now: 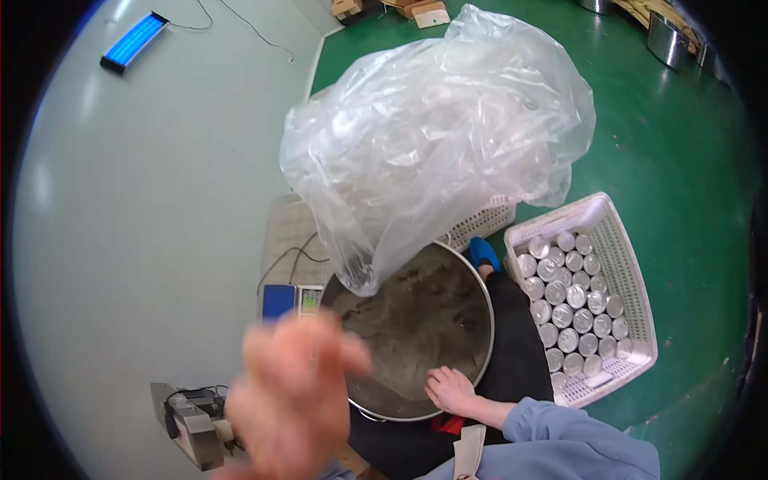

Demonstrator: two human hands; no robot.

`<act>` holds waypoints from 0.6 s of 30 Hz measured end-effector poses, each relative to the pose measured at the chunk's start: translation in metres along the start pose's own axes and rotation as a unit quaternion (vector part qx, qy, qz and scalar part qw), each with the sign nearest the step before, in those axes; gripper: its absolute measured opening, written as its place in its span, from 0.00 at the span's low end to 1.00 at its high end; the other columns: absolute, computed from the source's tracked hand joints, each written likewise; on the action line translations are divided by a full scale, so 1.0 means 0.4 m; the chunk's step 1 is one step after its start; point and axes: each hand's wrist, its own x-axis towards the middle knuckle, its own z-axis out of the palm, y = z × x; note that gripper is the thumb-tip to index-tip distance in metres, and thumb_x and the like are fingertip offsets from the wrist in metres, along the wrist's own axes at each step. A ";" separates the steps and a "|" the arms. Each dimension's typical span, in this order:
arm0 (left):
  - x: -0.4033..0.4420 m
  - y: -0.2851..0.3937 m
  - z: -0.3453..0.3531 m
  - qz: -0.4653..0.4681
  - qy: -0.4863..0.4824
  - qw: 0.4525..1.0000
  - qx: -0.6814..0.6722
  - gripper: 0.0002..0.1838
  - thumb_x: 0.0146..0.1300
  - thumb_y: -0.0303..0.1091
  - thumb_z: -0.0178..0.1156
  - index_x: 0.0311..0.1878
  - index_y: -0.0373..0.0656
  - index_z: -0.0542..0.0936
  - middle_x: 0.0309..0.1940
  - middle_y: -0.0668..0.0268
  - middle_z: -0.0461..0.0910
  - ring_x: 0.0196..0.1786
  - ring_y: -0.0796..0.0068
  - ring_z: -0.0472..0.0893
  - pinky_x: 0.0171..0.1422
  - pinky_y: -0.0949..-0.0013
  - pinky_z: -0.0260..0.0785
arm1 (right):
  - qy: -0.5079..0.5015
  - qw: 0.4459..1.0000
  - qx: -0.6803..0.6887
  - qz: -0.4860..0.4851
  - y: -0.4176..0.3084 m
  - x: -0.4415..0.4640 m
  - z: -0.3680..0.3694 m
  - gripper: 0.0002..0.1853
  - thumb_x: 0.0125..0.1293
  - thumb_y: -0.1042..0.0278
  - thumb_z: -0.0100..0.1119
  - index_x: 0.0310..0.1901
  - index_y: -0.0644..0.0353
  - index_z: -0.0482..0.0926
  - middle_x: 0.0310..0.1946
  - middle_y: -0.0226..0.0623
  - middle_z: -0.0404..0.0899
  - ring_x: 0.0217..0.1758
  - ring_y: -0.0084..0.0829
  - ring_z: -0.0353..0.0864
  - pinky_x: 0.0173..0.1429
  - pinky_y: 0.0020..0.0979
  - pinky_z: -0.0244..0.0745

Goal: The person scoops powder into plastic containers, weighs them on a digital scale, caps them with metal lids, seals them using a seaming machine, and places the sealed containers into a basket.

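My left hand is raised close to the camera, blurred, with its fingers looking bent; I cannot make out whether it holds anything. Below lies a large round metal pot with grey-brown powder inside. My right hand reaches over the pot's near right rim, fingers slightly apart and tips at the powder, with nothing visible in them. A big clear plastic bag bulges beyond the pot, one corner hanging over its opening.
A white basket of several silver-lidded cans stands right. A scale with a blue top and lit display sits left of the pot. A metal device is lower left. Another white basket is partly under the bag. A blue lamp hangs on the wall.
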 end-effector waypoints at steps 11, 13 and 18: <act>0.317 -0.551 -0.550 -0.166 0.067 0.789 0.588 0.21 0.72 0.30 0.58 0.64 0.33 0.84 0.68 0.48 0.82 0.64 0.57 0.85 0.70 0.61 0.75 | -0.033 0.992 0.100 0.070 0.028 0.008 0.042 0.11 0.67 0.62 0.66 0.48 0.55 0.84 0.49 0.36 0.83 0.53 0.41 0.85 0.51 0.44 0.84; 0.398 -0.631 -0.632 -0.234 0.064 0.749 0.617 0.22 0.70 0.33 0.58 0.63 0.34 0.85 0.68 0.46 0.81 0.63 0.53 0.85 0.70 0.59 0.76 | -0.038 0.983 0.150 0.103 0.037 0.008 0.063 0.11 0.69 0.59 0.64 0.46 0.56 0.85 0.47 0.39 0.84 0.50 0.45 0.87 0.51 0.48 0.84; 0.590 -0.807 -0.798 -0.295 -0.010 0.567 0.769 0.25 0.70 0.40 0.61 0.66 0.37 0.83 0.68 0.48 0.82 0.67 0.53 0.82 0.70 0.55 0.75 | -0.203 0.917 0.265 0.220 0.039 0.040 0.077 0.24 0.72 0.55 0.60 0.62 0.62 0.81 0.62 0.55 0.81 0.67 0.56 0.79 0.72 0.51 0.74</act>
